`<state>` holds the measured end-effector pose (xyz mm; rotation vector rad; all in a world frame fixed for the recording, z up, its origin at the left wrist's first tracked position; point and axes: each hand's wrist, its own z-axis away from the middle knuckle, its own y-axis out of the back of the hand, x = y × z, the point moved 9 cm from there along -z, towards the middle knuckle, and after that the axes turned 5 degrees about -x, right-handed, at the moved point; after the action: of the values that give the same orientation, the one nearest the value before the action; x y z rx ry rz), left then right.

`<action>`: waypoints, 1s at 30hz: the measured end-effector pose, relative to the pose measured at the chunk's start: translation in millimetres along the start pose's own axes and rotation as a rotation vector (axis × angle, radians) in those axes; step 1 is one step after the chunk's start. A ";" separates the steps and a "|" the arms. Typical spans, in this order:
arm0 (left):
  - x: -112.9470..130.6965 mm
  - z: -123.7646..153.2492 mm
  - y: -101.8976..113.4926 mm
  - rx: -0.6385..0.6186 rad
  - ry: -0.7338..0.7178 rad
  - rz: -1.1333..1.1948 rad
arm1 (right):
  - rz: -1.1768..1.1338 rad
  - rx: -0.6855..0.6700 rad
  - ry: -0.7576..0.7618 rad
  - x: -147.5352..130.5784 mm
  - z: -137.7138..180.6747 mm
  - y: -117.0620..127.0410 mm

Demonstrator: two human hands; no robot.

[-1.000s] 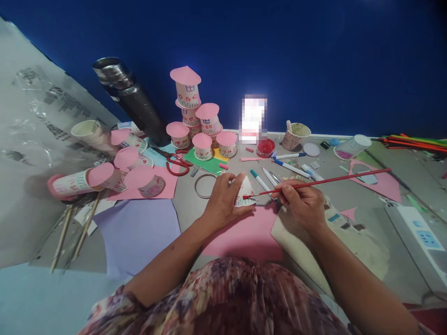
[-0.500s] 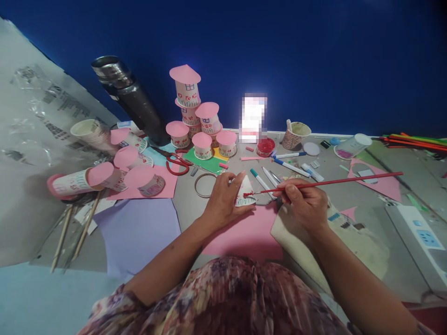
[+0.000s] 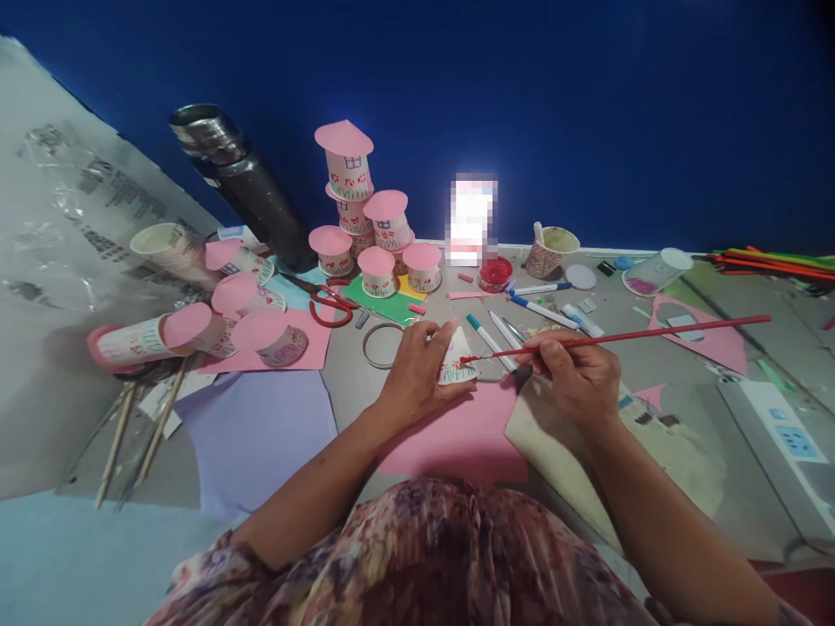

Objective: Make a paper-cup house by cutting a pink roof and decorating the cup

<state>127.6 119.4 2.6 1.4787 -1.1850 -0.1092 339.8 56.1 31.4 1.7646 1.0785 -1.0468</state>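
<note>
Our left hand (image 3: 417,374) stays clamped on the paper cup (image 3: 457,361). Our right hand (image 3: 577,374), pinching the red brush (image 3: 652,333), has lifted its tip slightly higher up the cup's side, so the painting carries on.

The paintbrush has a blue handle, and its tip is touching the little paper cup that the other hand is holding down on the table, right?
Not quite. The paintbrush has a red handle, not a blue one. The head view shows the right hand holding it, with the tip touching the little paper cup that the left hand is holding down on the table.
</note>
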 end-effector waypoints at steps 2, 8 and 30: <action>0.6 -0.2 0.6 -0.002 0.005 0.009 | -0.018 0.026 -0.018 3.3 -0.8 4.3; 5.2 -1.8 3.4 -0.003 0.006 0.029 | -0.034 0.037 -0.030 5.3 -2.4 4.6; 5.1 -2.0 2.5 -0.017 0.014 0.022 | 0.003 0.009 -0.037 4.6 -2.7 3.7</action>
<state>129.9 117.7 8.0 1.4490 -1.1857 -0.0937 345.2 58.6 28.9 1.7470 1.0491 -1.0803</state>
